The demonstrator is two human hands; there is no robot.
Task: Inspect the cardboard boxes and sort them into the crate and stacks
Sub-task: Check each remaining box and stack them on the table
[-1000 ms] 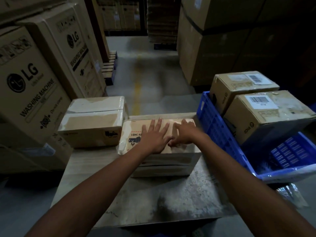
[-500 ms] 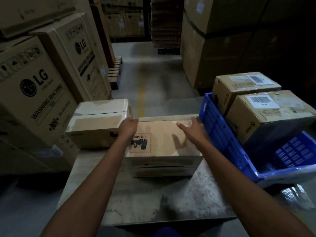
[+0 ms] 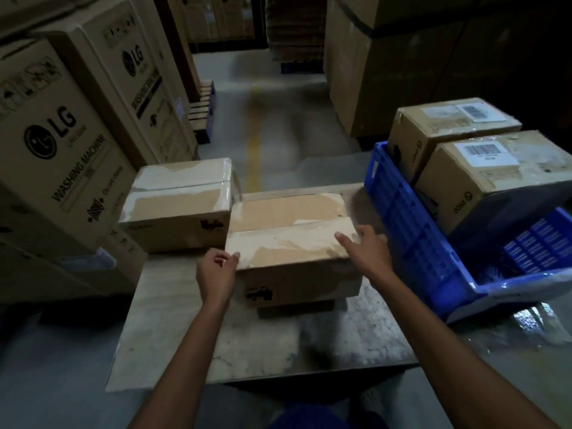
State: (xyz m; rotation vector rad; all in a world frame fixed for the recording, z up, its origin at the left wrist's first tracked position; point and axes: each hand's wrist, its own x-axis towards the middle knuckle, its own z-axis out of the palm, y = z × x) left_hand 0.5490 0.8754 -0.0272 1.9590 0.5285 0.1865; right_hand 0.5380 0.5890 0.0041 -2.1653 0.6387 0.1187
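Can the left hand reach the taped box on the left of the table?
Probably yes: the taped box lies just beyond the left hand, nothing between them, but that hand grips the corner of the middle box and must let go first.

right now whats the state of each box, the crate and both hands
middle box, taped shut, held at both near corners
left box, taped shut, on the table, untouched
blue crate, holds two boxes
near crate box, sealed, barcode label up
far crate box, sealed, barcode label up
left hand, grips middle box's near left corner
right hand, thumb on top, fingers round its right edge
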